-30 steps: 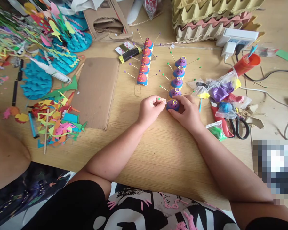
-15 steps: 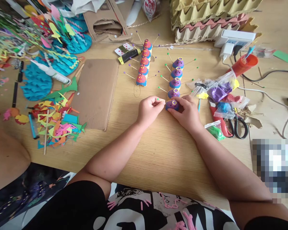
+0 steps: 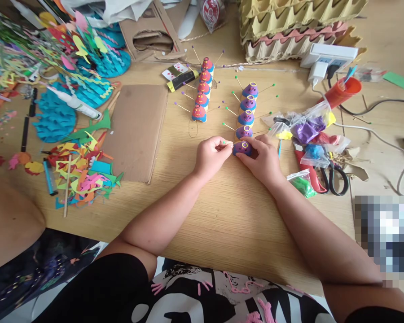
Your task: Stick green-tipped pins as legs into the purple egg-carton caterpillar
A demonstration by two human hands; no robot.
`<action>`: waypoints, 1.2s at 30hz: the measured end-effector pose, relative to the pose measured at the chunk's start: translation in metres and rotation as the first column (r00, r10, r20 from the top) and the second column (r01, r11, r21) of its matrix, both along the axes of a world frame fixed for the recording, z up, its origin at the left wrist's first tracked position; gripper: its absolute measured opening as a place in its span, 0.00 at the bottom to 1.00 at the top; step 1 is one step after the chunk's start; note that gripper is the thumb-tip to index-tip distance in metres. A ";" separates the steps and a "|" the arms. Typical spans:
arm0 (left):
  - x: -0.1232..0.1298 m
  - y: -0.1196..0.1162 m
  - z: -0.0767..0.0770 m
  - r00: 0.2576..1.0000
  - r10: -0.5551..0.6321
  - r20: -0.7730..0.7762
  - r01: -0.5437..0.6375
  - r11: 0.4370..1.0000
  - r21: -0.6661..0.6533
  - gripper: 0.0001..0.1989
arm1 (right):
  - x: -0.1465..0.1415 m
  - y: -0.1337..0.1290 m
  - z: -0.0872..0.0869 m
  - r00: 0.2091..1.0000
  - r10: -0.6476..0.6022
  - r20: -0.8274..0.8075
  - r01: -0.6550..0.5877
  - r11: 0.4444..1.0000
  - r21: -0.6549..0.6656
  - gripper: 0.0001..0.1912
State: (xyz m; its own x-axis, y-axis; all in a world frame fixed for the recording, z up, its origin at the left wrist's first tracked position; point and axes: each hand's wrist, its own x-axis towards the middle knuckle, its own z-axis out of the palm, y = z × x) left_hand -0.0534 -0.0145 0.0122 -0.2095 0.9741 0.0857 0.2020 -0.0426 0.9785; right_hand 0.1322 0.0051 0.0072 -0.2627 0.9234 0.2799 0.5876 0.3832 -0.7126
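A thin stick with a small green ball tip (image 3: 224,142) is pinched between the thumb and finger of my left hand (image 3: 211,157). Its other end points at the nearest purple and blue egg-carton figure (image 3: 241,147); whether it touches is hidden by my fingertips. My right hand (image 3: 264,159) grips that figure from the right, thumb in front and fingers behind. The figure has a yellow ring on top and stands at the near end of a row of purple figures (image 3: 248,104) that carry green-tipped sticks. To the left runs a row of red and blue figures (image 3: 202,93) with purple-tipped sticks.
Cardboard (image 3: 133,132) and colourful paper scraps (image 3: 87,177) lie left. At right are bags of clay (image 3: 308,128), black-handled scissors (image 3: 338,179), a red cup (image 3: 345,92) and a power strip (image 3: 333,56). Egg trays (image 3: 299,27) are stacked behind. Another person's arm (image 3: 13,211) is at left.
The left hand has shifted very slightly right with the green-tipped stick, now closer to the figure. The right hand keeps its grip. The view has moved slightly.
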 end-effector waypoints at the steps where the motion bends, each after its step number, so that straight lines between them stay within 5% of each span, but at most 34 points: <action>1: 0.000 0.000 0.000 1.000 -0.001 0.000 0.001 1.000 0.001 0.05 | 0.000 0.000 0.000 1.000 0.000 0.001 0.000 1.000 0.000 0.21; 36: 0.001 -0.002 -0.005 0.992 -0.036 -0.120 0.042 0.998 0.048 0.06 | -0.001 0.001 -0.001 1.000 -0.005 -0.014 0.005 1.000 -0.016 0.21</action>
State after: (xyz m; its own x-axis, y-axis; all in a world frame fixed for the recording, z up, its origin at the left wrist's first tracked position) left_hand -0.0527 -0.0163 0.0071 -0.1571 0.9751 0.1566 0.3145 -0.1009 0.9439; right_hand 0.1314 0.0058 0.0065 -0.2544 0.9290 0.2689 0.5792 0.3690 -0.7268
